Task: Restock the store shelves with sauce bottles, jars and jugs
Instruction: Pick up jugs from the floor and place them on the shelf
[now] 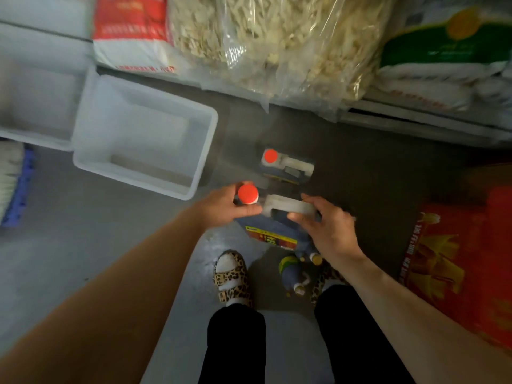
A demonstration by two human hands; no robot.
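A dark sauce jug (273, 231) with a red cap, a grey handle and a yellow-red label is held above the floor in front of me. My left hand (224, 206) wraps around its neck just under the cap. My right hand (329, 225) grips its grey handle. A second jug (286, 166) of the same kind stands on the floor just beyond. Two small dark bottles (295, 274) lie on the floor by my right foot.
An open white plastic tub (199, 151) sits on the floor to the left. Bags of dried goods (277, 45) and sacks (443, 51) fill the low shelf ahead. A red carton (465, 267) stands at the right. My feet are below the jug.
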